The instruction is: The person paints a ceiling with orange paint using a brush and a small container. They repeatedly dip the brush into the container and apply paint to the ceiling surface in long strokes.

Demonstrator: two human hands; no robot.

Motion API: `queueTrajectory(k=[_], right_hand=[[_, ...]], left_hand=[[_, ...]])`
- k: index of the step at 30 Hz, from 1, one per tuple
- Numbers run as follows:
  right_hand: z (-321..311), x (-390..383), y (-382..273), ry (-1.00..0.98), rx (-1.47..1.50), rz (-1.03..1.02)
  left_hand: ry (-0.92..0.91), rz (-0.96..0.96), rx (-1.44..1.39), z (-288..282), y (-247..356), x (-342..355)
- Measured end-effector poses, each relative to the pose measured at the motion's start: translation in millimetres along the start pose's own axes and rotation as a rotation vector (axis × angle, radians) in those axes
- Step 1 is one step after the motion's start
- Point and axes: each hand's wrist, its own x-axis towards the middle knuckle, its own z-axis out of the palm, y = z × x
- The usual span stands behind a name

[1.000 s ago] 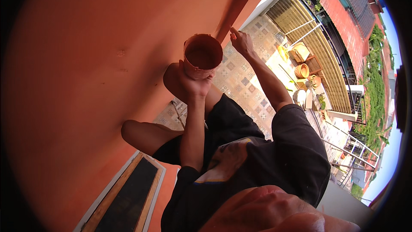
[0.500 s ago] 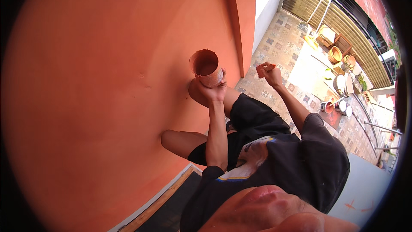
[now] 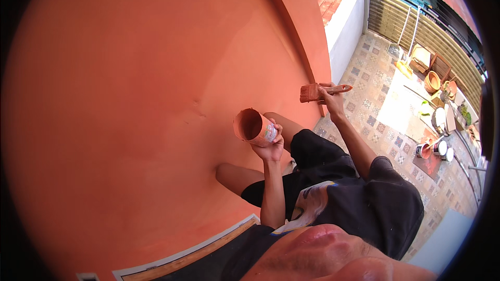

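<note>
Brush & container, orientation: paintbrush (image 3: pixel 316 92) is held in R hand (image 3: pixel 332 101), fingers closed round its handle; bristles point L, handle butt R. Long axis approx. horiz. in view, butt end slightly higher. Paint container (image 3: pixel 262 131) is in L hand (image 3: pixel 273 147), palm & fingers wrapped round side & base; mouth faces upper L, toward orange wall (image 3: pixel 135 99), long axis tilted, base to lower R. Brush is above & to R of container, apart from it.

Surroundings: wall fills L side; raised wall edge (image 3: pixel 304 60) runs behind brush. Knee (image 3: pixel 281 119) sits just behind container, near wall. Patterned tile floor (image 3: pixel 372 75) lies R, w/ paint buckets (image 3: pixel 423 150), clay pot (image 3: pixel 432 81) & ribbed fence (image 3: pixel 403 26) farther off. Framed panel (image 3: pixel 195 255) at lower L.

Condition: bristles coated orange-red, tips split in clumps; handle paint-smeared, hole nr. butt. Container cylindrical, rim ragged, ext. paint-stained w/ pale label on R side; int. dark red-brown, fill level can't be told.
</note>
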Motion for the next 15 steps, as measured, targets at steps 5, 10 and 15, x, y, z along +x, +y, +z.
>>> queueTrajectory(k=[5,10,15], right_hand=[[14.4,-20.2,-13.8,-0.032,0.273,0.163],[16.3,-25.7,-14.5,-0.075,0.427,0.315],[17.6,-14.9,-18.0,-0.112,0.531,0.414]], left_hand=[[0.044,0.044,-0.008,-0.8,-3.9,-20.0],[0.035,0.071,-0.034,-4.2,-7.9,-29.6],[0.018,0.115,-0.04,-3.5,-10.1,-31.9]])
